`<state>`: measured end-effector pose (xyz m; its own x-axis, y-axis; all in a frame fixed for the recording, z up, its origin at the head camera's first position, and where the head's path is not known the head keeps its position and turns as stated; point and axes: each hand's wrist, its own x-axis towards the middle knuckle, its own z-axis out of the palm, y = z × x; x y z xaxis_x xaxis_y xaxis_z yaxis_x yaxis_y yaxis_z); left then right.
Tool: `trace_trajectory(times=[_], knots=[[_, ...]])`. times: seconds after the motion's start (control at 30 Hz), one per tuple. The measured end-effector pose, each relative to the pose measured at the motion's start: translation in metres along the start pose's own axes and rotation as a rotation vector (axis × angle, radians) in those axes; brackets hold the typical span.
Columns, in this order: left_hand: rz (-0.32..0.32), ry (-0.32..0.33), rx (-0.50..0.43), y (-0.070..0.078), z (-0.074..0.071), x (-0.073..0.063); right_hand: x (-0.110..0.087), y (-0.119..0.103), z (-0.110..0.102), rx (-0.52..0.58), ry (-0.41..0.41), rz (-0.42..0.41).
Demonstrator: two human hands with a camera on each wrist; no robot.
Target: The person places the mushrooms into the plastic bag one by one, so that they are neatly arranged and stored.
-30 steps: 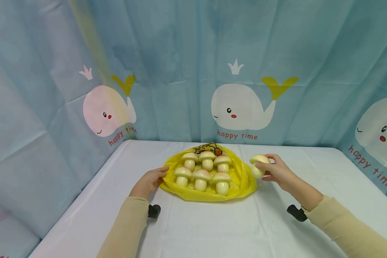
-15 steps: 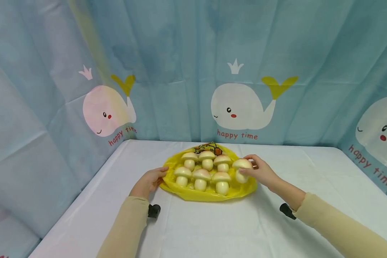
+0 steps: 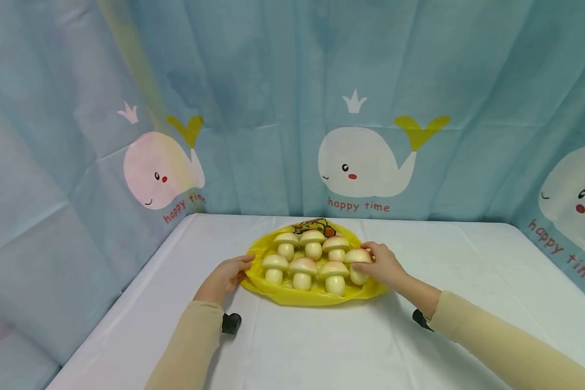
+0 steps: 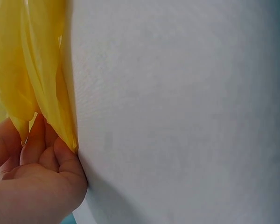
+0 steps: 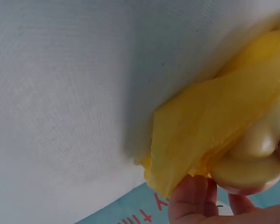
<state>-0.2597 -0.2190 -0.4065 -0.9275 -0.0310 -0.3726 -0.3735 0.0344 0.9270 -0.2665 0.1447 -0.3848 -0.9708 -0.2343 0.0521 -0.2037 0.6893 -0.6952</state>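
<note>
A yellow plastic bag (image 3: 283,295) lies spread on the table with its rim turned up. Several cream toy mushrooms (image 3: 304,265) with pinkish caps stand in it in two rows. My right hand (image 3: 385,266) grips one mushroom (image 3: 358,257) by its cap and stem at the bag's right end. In the right wrist view this mushroom (image 5: 247,175) sits behind the bag's yellow wall (image 5: 210,116). At the left end, my left hand (image 3: 226,275) pinches the bag's edge. The left wrist view shows curled fingers (image 4: 35,144) against the hanging yellow film (image 4: 42,60).
A white cloth (image 3: 312,346) covers the table. Behind it and at both sides hangs a blue curtain (image 3: 253,135) printed with whales. A black wrist camera (image 3: 231,323) shows at the left cuff, and another black camera (image 3: 421,319) at the right.
My right hand has carried the mushroom leftward from beside the bag and down into its right end. The left hand has stayed at the bag's left edge.
</note>
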Motion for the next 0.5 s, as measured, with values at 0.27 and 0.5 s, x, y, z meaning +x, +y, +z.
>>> trace_trajectory(times=[0.27, 0.5], knots=[[-0.001, 0.014, -0.010, 0.001, 0.002, 0.002, -0.003, -0.004, 0.003, -0.042, 0.010, 0.011], [-0.014, 0.093, -0.075, 0.004, 0.002, 0.004, -0.011, -0.003, -0.007, 0.003, -0.009, 0.033]])
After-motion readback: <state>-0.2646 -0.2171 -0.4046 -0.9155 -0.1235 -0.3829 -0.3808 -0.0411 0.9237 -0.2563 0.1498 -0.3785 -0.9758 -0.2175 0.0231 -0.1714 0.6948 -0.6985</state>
